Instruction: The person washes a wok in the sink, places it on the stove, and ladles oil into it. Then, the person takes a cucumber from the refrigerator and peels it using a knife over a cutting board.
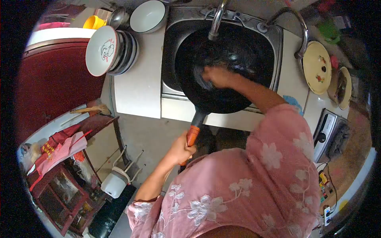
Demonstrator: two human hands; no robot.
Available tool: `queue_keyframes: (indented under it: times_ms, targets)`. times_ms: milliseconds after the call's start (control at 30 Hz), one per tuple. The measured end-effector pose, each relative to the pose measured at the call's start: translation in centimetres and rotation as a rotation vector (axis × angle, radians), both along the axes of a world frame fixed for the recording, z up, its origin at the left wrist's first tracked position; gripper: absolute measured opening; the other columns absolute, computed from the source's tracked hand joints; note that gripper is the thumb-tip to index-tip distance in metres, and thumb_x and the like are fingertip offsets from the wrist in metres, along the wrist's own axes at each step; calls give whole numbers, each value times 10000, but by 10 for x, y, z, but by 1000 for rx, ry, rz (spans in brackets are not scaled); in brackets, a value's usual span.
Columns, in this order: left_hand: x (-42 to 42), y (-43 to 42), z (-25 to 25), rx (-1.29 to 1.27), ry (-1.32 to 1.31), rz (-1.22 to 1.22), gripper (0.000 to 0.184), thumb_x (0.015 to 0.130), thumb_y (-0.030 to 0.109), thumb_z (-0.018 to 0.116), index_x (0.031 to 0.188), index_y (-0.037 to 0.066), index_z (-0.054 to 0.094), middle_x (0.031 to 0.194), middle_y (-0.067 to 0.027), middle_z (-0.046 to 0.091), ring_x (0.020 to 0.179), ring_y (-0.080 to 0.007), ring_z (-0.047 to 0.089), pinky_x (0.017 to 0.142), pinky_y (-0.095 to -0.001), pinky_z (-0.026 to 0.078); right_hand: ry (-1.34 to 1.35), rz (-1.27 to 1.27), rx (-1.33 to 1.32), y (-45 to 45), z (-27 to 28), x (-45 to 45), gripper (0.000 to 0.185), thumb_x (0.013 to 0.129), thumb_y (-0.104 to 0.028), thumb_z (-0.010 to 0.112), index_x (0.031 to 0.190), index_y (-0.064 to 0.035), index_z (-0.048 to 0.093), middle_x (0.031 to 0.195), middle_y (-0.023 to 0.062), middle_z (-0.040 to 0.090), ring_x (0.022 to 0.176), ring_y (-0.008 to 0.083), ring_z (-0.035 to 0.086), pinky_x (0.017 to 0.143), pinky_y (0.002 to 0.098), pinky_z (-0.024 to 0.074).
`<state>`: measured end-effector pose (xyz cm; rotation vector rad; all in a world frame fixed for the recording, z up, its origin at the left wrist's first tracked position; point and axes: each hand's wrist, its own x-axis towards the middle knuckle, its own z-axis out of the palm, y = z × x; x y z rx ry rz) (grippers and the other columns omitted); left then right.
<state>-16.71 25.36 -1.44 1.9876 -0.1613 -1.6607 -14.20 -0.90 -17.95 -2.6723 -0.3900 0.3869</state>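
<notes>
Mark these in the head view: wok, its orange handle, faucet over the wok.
Wok (222, 54): head view, on its dark inner surface.
Orange handle (193, 135): head view, on the bare stretch above the left hand (185, 149).
Faucet (218, 21): head view, midway along its metal spout.

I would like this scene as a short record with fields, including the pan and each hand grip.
Pan: black, over the sink, overlapping its front rim
Left hand grip: closed around the orange handle
Right hand grip: inside the pan; whether it holds something is unclear
Middle faucet: spout above the pan
Left of sink: stacked bowls, one separate bowl
Right of sink: cream lid
</notes>
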Motion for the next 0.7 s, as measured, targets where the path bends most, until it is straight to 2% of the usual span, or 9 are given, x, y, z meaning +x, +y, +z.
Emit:
queue_keyframes:
  times_ms: [67,133,267,367,433,500,567,633,700]
  targets:
    - [-2,-1,0,-36,3,32,339,654,15,468,980,-3,374,583,-45,446,462,-127,472,416,-253,387,4,118,-55,-17,8,-22,271,653,-10,491,898,-97,566,949,155,496,790,313,549,684,402,465]
    - [-3,-2,0,-68,-5,70,277,661,35,479,919,-5,389,553,-48,440,443,-139,487,407,-266,399,257,-219,-201,-44,0,-23,246,667,-24,494,895,-85,563,945,155,507,786,327,552,688,414,460]
    - [-8,-4,1,-34,-75,-9,277,661,37,487,915,-13,389,542,-60,456,433,-144,492,412,-274,405,188,-399,-178,-45,-20,18,225,686,-38,485,892,-80,565,952,150,513,781,335,555,695,431,450]
    - [-8,-10,6,4,-143,-65,280,661,38,491,916,-17,388,536,-68,464,438,-146,499,420,-278,409,-60,-209,118,-2,-23,19,227,631,-45,542,853,-79,575,898,147,522,819,319,539,691,415,450]
    - [-9,-11,7,22,-150,-69,282,662,39,492,917,-19,386,534,-73,469,443,-149,505,424,-280,412,101,92,81,-1,-1,-10,229,622,-40,542,843,-89,581,873,135,528,832,307,534,693,412,452]
    - [-11,-9,5,-18,-117,3,280,659,44,498,909,-20,388,541,-85,479,454,-167,525,426,-281,415,316,213,-134,-26,-5,-27,190,673,-63,494,839,-76,584,888,145,522,823,303,538,689,406,458]
    - [-16,-1,-2,-43,-91,28,278,659,48,504,905,-17,391,546,-90,484,463,-168,534,430,-282,419,440,-181,-276,-51,2,-24,179,718,-98,451,827,-49,584,937,175,496,824,310,540,679,401,465]
    - [-16,1,-5,-60,-72,52,276,659,52,510,900,-15,393,550,-95,489,472,-168,542,434,-282,423,202,-258,-335,-70,-13,-9,199,744,-124,426,847,-28,567,928,201,487,824,321,544,666,394,471]
    - [-19,-1,-4,-45,-114,0,292,652,59,510,906,-19,389,557,-146,503,509,-244,561,463,-324,431,-239,-472,-228,-64,-34,9,186,718,-80,455,872,-38,548,927,205,477,836,329,532,663,397,471]
